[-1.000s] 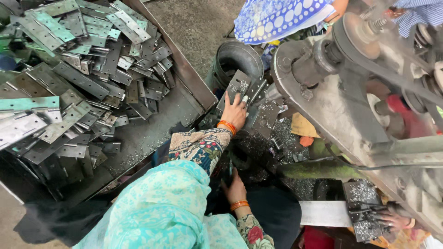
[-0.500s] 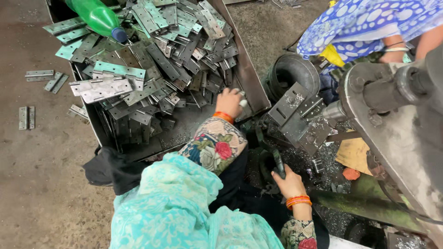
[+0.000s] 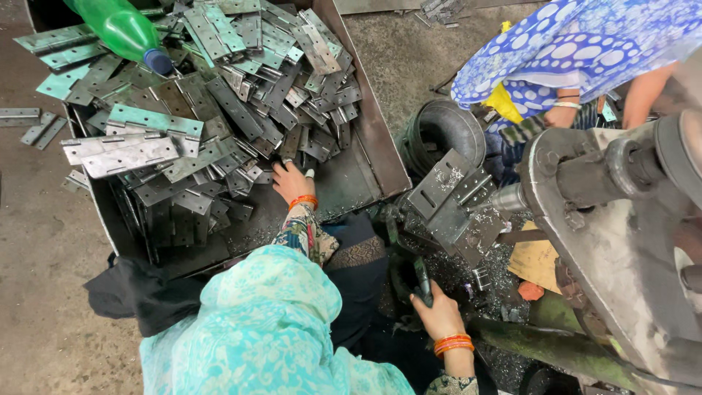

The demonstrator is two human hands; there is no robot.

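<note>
My left hand [image 3: 292, 183], with an orange bangle and a floral sleeve, reaches into a rusty metal tray [image 3: 373, 146]. Its fingers curl down onto the near edge of a heap of grey metal hinges [image 3: 219, 110]; whether they grip one is hidden. My right hand [image 3: 439, 314], also wearing orange bangles, is closed around a dark upright handle [image 3: 423, 278] beside the machine. Just beyond that handle, a perforated steel plate [image 3: 450, 194] sits at the machine's working end.
A green plastic bottle [image 3: 121, 29] lies on the hinges at the far left. Another person in blue dotted cloth [image 3: 556, 51] sits across the heavy grey machine [image 3: 621, 241]. A black rubber tub [image 3: 446, 132] stands by the tray. Loose hinges [image 3: 33, 124] lie on the floor.
My left hand has moved from the machine's plate, over the tray's edge, onto the hinge heap. My right hand has shifted right along the machine. The view has swung left.
</note>
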